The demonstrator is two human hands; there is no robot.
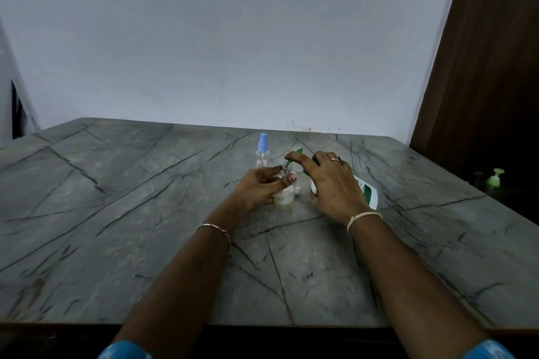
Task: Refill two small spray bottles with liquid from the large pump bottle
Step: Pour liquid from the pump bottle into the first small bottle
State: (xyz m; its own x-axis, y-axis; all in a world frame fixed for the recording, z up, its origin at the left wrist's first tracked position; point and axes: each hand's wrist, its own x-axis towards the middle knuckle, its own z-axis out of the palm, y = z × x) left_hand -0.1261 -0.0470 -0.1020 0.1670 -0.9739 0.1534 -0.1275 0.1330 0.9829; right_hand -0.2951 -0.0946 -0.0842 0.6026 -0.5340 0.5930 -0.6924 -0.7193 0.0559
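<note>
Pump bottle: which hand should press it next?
Right. The right hand grips the tilted pump bottle, its spout at the open small bottle, which the left hand holds.

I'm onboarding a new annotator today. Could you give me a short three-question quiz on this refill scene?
1. True or false: the blue-capped spray bottle stands upright with its cap on.
2. Multiple choice: the left hand grips A) the blue-capped spray bottle, B) the small uncapped bottle, C) nothing.
3. Fill in: the right hand holds the large pump bottle tilted, its ____ pump head towards the small uncapped bottle's neck.
Key: 1 true; 2 B; 3 green.
</note>
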